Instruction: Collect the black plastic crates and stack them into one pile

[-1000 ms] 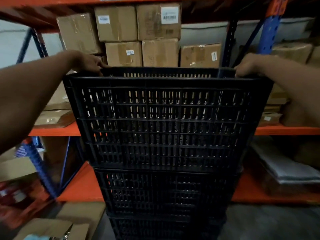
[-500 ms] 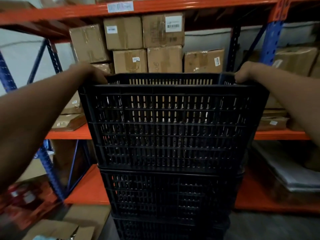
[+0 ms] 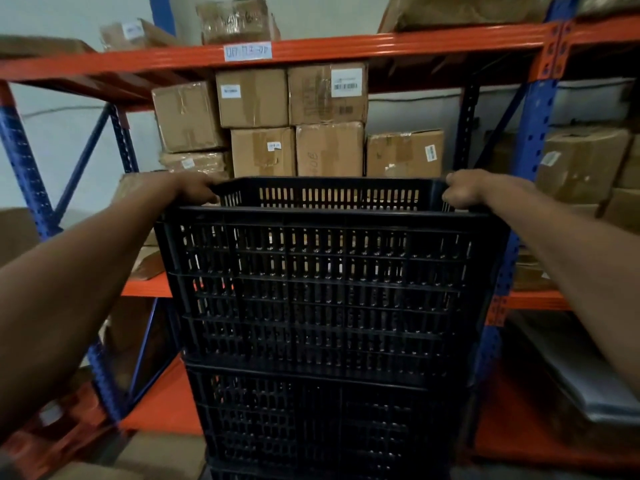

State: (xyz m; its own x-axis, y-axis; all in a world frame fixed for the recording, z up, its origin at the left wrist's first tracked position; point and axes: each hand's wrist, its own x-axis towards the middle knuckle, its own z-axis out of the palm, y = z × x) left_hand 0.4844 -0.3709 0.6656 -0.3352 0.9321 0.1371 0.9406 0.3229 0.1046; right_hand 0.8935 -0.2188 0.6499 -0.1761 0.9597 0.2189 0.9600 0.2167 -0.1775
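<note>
A pile of black slotted plastic crates stands in front of me. The top crate (image 3: 325, 289) sits on a second crate (image 3: 318, 424), and the rim of a third shows at the bottom edge. My left hand (image 3: 194, 190) grips the far left corner of the top crate's rim. My right hand (image 3: 467, 192) grips its far right corner. Both arms reach over the crate's sides. The top crate looks empty inside.
Behind the pile stands a rack with orange beams (image 3: 311, 50) and blue uprights (image 3: 533, 140). Cardboard boxes (image 3: 294, 126) fill the middle shelf. More boxes (image 3: 581, 164) sit at the right. Flat cardboard (image 3: 162, 455) lies on the floor at the lower left.
The view has tilted upward, so the crates and my hands sit lower in the picture and the upper shelf beam shows. Both hands keep their hold on the top crate's rim.
</note>
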